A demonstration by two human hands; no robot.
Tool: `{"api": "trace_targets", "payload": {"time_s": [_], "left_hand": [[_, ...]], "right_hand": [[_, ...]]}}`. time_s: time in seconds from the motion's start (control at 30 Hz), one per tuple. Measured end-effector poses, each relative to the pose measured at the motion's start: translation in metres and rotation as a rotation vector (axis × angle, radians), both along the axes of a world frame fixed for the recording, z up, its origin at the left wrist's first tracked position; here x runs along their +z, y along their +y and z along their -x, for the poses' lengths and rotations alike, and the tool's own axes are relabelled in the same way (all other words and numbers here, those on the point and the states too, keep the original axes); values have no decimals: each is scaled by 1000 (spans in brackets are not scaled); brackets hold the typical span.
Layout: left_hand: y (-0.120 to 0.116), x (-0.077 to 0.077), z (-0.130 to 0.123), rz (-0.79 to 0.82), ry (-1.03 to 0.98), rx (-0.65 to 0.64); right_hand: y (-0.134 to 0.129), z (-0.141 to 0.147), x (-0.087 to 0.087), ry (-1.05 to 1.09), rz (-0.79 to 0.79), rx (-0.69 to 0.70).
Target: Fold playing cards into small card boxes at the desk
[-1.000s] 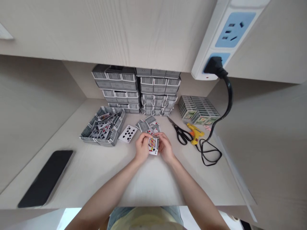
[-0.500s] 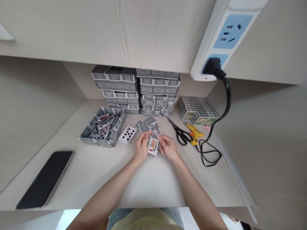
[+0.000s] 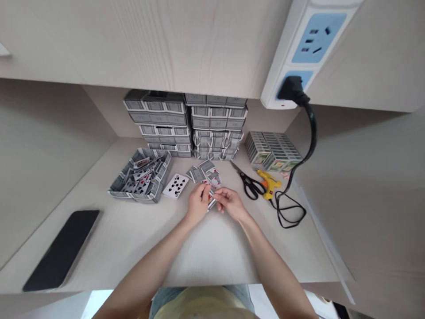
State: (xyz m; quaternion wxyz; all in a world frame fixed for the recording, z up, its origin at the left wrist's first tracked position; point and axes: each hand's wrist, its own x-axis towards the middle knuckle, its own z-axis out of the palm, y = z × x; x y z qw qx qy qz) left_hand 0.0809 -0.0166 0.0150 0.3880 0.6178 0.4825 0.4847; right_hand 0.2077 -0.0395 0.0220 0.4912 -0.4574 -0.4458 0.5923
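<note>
While my fingers are pinching: left hand point(image 3: 198, 201) and right hand point(image 3: 230, 201) are both gripping the held card point(image 3: 210, 205), left of the scissors point(image 3: 245, 178).
Card risk: I could be creasing or dropping it if my grips are pulling unevenly.
Loose cards point(image 3: 198, 175): lying left of the scissors, perhaps catching on my fingertips.
Glue gun point(image 3: 270, 183): sitting right of the scissors, its cord point(image 3: 313, 128) hanging beyond, possibly snagging my right arm.
</note>
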Motion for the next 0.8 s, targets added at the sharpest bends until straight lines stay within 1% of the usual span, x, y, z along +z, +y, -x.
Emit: {"api": "trace_targets", "payload": {"time_s": [0.07, 0.13, 0.2, 0.37, 0.47, 0.57, 0.63, 0.7, 0.8], "left_hand": [[2, 0, 0, 76, -37, -33], [6, 1, 1, 167, -56, -100], [8, 2, 3, 183, -7, -162], [6, 6, 11, -48, 348, -250], [2, 6, 11, -139, 460, -246], [0, 5, 9, -201, 470, -207], [-2, 4, 8, -206, 451, -178], [-4, 4, 6, -160, 399, -154], [-6, 3, 2, -19, 229, -136]], "right_hand": [[0, 0, -1, -8, -8, 11], [0, 0, -3, -21, -17, 22], [0, -2, -6, -50, -31, 24], [2, -7, -12, -206, -106, -67], [2, -7, -13, -278, -171, -97], [2, -4, -11, -290, -207, -87], [1, -3, -7, -270, -209, -71], [0, -2, -3, -239, -200, -49], [-1, -4, 2, -167, -171, 2]]}}
